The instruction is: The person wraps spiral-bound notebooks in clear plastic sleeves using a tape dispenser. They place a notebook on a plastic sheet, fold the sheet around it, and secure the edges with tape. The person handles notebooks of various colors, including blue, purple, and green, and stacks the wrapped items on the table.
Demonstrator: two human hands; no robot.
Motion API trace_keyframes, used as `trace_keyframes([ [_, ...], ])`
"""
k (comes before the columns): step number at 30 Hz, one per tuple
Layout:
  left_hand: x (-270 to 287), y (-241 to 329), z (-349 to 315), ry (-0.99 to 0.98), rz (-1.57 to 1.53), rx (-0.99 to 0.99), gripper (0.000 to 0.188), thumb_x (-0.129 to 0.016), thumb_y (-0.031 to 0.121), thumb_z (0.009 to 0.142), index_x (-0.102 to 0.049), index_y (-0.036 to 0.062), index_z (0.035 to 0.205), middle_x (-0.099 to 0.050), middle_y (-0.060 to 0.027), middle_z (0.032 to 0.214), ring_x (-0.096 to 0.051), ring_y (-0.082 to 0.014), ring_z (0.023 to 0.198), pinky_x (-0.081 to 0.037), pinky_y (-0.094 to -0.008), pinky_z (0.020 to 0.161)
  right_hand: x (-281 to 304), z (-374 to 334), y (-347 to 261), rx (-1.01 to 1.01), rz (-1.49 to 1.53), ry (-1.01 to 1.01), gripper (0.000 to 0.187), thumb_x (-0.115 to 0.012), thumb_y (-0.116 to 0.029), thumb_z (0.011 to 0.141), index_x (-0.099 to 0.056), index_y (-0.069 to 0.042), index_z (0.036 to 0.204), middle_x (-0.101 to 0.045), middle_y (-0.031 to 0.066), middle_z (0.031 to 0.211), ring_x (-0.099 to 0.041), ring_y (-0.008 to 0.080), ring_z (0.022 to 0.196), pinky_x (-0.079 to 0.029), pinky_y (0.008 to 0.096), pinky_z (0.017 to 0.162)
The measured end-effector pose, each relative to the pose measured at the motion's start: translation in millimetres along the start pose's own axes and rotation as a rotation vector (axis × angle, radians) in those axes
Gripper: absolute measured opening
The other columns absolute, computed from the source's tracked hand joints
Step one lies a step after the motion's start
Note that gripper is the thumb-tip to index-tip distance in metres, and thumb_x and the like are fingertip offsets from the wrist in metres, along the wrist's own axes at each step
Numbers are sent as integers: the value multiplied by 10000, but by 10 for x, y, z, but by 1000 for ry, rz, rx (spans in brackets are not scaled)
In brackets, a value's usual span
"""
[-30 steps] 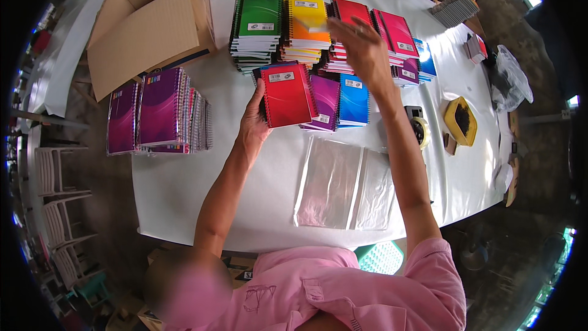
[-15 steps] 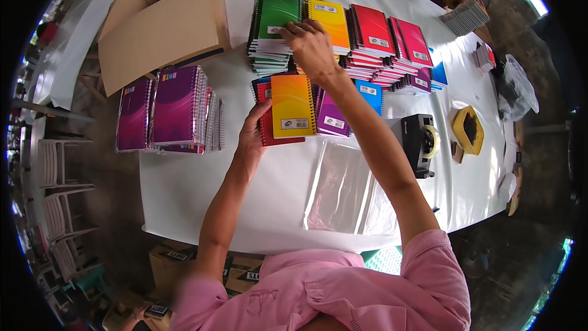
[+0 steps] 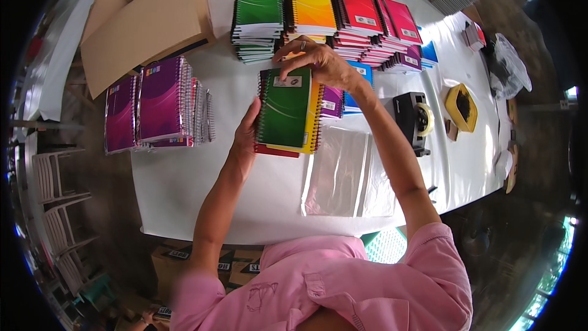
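Reaches forward with both bare forearms [image 3: 217, 208], holds the left hand [image 3: 245, 140] with its thumb [image 3: 252, 113] raised, and turns the right hand [image 3: 326, 65] inward from a bent wrist [image 3: 360, 89], with curled fingers [image 3: 296, 62], perhaps lightly pinching.

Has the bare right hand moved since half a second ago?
Yes: from the stack of green spiral notebooks, the bare right hand has moved downward in view, to the held green spiral notebook.

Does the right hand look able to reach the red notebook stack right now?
Likely yes: the red stack has nothing on top, though the right hand is at the held green notebook.
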State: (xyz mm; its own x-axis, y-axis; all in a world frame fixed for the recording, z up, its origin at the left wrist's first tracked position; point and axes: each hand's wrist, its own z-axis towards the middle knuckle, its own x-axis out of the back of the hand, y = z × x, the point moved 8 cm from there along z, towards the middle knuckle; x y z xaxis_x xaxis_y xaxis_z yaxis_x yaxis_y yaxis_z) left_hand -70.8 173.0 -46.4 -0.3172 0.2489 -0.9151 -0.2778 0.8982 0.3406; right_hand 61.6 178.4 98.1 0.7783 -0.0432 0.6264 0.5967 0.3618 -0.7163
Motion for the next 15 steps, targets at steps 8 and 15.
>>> trace_keyframes([
  [8,349,-64,-105,163,-164,2,444,-681,136,813,-542,-19,1205,-625,-152,1118,-634,-257,1002,-539,-397,889,-488,-1433,454,-421,-833,260,642,-813,-210,666,-583,-78,1250,-536,158,1328,-506,318,1237,-409,395,1039],
  [15,682,39,-73,248,-53,-87,405,-700,162,815,-570,-3,1161,-639,-130,1082,-638,-245,956,-536,-387,864,-285,-1489,373,-438,-523,311,450,-701,-153,791,-603,-53,1218,-546,193,1301,-493,340,1248,-421,417,1025],
])
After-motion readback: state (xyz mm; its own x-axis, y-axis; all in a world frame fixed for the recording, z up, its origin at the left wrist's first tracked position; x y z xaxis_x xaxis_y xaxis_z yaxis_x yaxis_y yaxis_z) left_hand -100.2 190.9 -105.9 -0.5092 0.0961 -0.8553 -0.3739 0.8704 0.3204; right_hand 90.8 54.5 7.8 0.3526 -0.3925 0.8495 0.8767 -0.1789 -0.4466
